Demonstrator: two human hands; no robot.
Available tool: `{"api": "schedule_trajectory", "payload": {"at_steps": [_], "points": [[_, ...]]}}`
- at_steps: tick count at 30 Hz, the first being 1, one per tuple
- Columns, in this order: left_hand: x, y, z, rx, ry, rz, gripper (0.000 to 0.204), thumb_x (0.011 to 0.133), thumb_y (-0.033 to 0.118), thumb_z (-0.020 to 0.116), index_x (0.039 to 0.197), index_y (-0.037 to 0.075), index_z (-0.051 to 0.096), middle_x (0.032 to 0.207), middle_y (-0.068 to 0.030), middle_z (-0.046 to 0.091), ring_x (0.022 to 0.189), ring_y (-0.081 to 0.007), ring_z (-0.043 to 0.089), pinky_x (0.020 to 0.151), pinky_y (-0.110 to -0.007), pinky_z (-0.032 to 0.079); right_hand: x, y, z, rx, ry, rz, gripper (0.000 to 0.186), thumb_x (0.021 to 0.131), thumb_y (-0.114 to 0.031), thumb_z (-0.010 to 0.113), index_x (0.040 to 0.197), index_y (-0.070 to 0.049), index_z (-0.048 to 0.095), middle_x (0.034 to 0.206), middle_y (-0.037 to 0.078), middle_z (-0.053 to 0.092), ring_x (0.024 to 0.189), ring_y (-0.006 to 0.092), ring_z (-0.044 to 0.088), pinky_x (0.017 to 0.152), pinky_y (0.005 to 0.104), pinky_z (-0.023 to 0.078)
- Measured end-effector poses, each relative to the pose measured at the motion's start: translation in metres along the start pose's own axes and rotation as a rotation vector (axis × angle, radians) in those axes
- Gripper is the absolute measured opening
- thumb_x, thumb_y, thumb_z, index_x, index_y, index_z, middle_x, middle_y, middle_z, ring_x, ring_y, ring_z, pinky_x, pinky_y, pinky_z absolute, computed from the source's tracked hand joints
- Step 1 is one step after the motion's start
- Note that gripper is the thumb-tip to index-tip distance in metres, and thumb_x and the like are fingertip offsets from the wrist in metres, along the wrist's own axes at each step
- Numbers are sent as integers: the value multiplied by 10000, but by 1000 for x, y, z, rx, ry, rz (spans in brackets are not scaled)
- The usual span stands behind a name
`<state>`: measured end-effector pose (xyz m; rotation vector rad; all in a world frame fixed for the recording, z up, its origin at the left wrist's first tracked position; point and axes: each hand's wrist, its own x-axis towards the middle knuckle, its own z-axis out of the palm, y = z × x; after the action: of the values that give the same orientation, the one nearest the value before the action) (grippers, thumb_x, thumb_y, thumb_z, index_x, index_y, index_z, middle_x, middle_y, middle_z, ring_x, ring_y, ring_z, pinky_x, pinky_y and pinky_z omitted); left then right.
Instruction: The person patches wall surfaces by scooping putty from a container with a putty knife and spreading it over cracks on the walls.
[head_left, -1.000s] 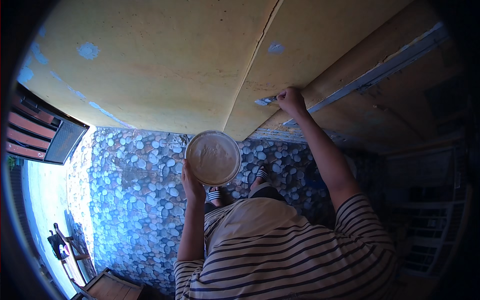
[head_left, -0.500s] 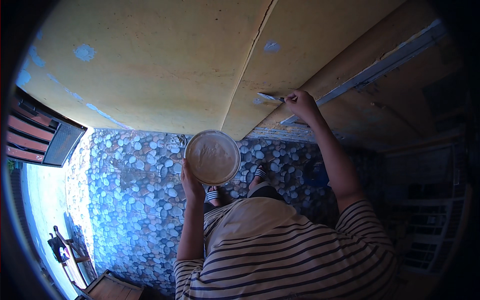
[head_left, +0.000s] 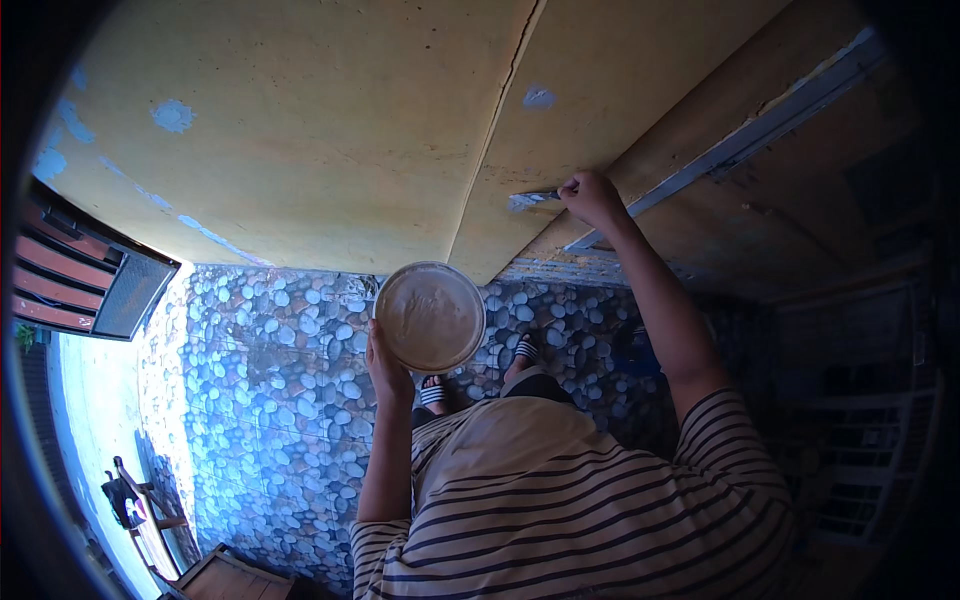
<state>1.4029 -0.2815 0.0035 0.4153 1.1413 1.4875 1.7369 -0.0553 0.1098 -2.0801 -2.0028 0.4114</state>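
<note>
My left hand [head_left: 388, 365] cupped the filler-laden bowl [head_left: 430, 316] from beneath. It looked heavy and spillable. My right hand [head_left: 592, 197] had its fingers pinched on the stiff putty knife [head_left: 532, 199].

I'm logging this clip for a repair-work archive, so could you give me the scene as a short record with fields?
Setting: outdoors, beside a yellow wall with pale patched spots, above a pebble-patterned floor
Left hand: holds a round bowl of pale paste from below
Right hand: raised to the wall, holding a putty knife
Putty knife: blade flat against the wall near a vertical crack
Clothing: striped shirt, striped sandals
Nearby: wooden chair at lower left
</note>
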Motion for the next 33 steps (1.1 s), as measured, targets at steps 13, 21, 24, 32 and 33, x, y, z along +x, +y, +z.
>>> {"api": "schedule_trajectory", "payload": {"at_steps": [13,21,24,32,33], "points": [[10,-6,-4,-107,39,-9,554,1084,418,384,1358,-47,505,1305,-162,603,1158,-234,620,1018,-362,481,-23,-23,-17,9,-62,-24,246,862,-271,699,924,-34,675,891,165,727,873,301,720,790,395,553],[12,13,8,-54,-32,-4,558,1076,445,409,1304,-46,545,1251,-155,623,1100,-199,630,961,-326,503,-139,-62,-31,356,-117,-613,264,951,-190,668,1166,-39,652,988,148,692,916,296,692,794,386,539],[12,18,12,39,-86,86,551,1078,439,408,1301,-44,549,1246,-153,628,1098,-193,628,958,-321,503,-154,-63,-20,186,-231,-617,321,945,-194,676,1227,-44,641,1095,139,676,1005,301,677,837,385,538],[8,27,19,118,-67,229,563,1082,432,394,1334,-51,537,1261,-140,628,1127,-182,608,989,-307,472,-163,-53,8,343,-205,-546,302,955,-155,664,1228,-27,644,1074,144,656,973,293,664,847,369,523],[8,28,18,147,-74,234,567,1083,434,392,1337,-52,535,1262,-140,627,1127,-180,606,990,-305,468,-163,-52,8,345,-207,-546,302,955,-155,664,1228,-27,644,1074,144,656,973,293,664,847,369,523]]}}
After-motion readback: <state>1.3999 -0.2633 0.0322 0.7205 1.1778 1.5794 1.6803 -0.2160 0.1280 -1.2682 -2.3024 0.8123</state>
